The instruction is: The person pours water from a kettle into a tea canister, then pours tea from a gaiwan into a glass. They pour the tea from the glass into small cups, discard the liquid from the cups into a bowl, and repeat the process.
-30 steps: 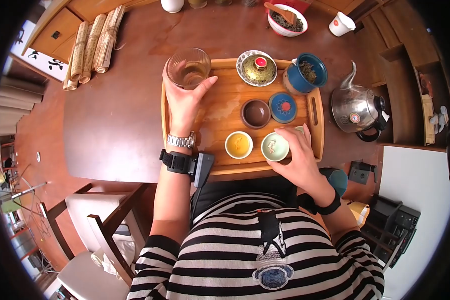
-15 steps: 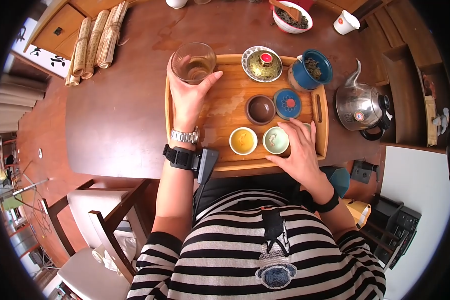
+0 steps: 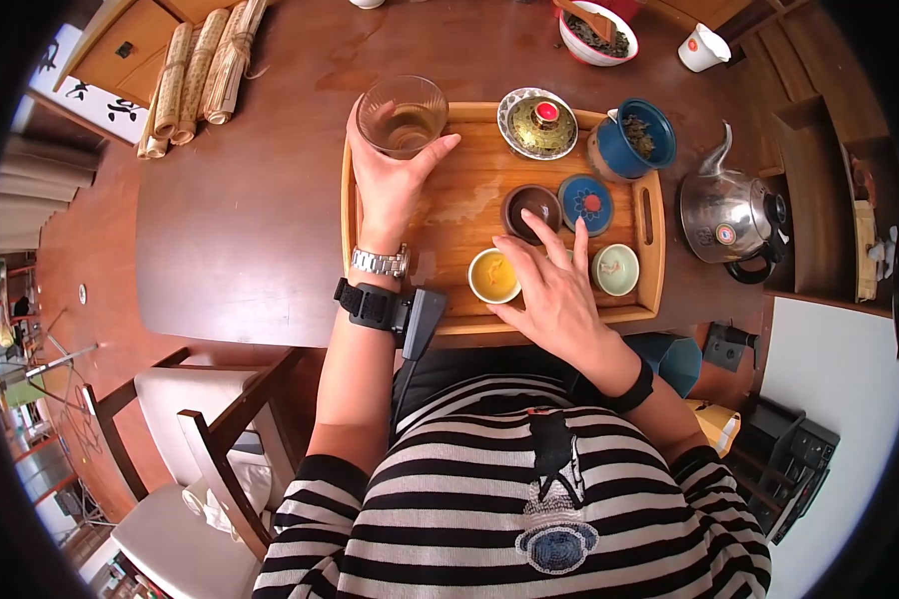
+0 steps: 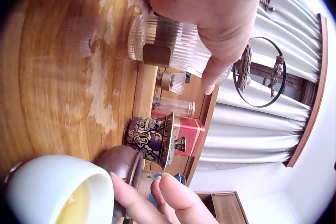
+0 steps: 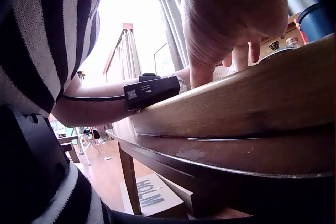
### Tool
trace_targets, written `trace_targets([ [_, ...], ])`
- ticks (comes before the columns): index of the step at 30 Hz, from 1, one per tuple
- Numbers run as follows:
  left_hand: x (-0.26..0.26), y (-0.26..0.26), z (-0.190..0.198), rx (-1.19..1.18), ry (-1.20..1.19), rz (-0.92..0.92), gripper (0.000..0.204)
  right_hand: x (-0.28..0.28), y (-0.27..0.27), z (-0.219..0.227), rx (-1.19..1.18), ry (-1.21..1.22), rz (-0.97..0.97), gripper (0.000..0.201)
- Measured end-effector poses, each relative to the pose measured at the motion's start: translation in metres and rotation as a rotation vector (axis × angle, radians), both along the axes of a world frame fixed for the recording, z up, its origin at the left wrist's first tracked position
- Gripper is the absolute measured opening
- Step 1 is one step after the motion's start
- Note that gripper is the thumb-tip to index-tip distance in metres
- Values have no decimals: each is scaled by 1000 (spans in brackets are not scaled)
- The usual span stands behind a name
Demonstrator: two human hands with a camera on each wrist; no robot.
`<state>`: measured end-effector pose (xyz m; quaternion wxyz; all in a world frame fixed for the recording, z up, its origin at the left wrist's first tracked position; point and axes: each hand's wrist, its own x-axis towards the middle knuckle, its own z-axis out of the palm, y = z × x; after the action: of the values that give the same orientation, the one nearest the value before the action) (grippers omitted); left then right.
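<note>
My left hand [image 3: 390,190] grips a ribbed glass [image 3: 410,128] of pale brown tea at the left end of a wooden tray [image 3: 449,215]. In the left wrist view the glass [image 4: 160,50] sits low over the wood. Spread fingers of my right hand [image 3: 557,299] reach round the right side of a small cup [image 3: 494,277] of yellow tea, fingertip and thumb right at its rim. Past that hand stands a pale green cup [image 3: 615,270]. A brown cup [image 3: 526,204] lies partly under the fingers, beside a blue lid [image 3: 586,205]. The right palm is hidden in the right wrist view.
On the tray's far side stand a gold-lidded bowl [image 3: 536,124] and a blue pot [image 3: 641,137] of tea leaves. A steel kettle [image 3: 724,218] stands right of the tray. Farther back are a bowl [image 3: 597,40] of leaves, a white cup [image 3: 704,47] and bamboo scrolls [image 3: 205,75].
My right hand has moved left from the green cups to the yellow tea, covering where the nearer green cup stood; the other green cup now shows fully. The left hand still holds the glass.
</note>
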<state>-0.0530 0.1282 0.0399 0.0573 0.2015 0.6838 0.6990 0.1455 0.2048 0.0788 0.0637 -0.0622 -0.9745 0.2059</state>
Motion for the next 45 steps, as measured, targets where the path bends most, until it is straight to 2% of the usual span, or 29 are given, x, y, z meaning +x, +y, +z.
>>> trace_targets([
  [9, -2, 0, -3, 53, 8, 5, 90, -1, -1, 1, -49, 15, -1, 67],
  [13, -1, 1, -2, 26, 20, 11, 90, 2, 6, 22, -93, 60, -35, 67],
  [16, -1, 0, -1, 53, -2, -5, 91, 5, 23, 49, -142, 134, -129, 68],
  [19, 2, -1, 3, 23, -10, -16, 83, 6, 48, 77, -362, 143, -331, 65],
  [20, 3, -1, 4, 30, -9, -17, 83, 6, 61, 79, -276, 214, -325, 64],
  [22, 3, -1, 7, 17, -11, -9, 84, 4, 79, 89, -304, 247, -406, 63],
  [26, 2, 0, 3, 61, -15, -1, 89, 0, 120, 94, -176, 270, -424, 64],
  [29, 2, 0, 3, 36, 7, 8, 88, -4, 140, 91, 56, 215, -454, 64],
  [30, 2, 0, 3, 29, 10, 7, 88, -7, 142, 89, 56, 214, -452, 64],
  [32, 1, -1, 3, 20, 11, 6, 89, -10, 144, 84, 382, 162, -374, 61],
  [33, 1, -1, 2, 17, 17, 8, 89, -12, 144, 82, 381, 160, -373, 61],
  [35, 1, -1, 1, 12, 19, 10, 89, -16, 142, 79, 596, 146, -268, 59],
  [41, 1, -1, 4, 4, 20, 6, 89, -22, 136, 78, 817, 107, -185, 55],
  [45, 1, -1, 3, 7, 18, 9, 88, -20, 140, 75, 849, 90, -169, 54],
])
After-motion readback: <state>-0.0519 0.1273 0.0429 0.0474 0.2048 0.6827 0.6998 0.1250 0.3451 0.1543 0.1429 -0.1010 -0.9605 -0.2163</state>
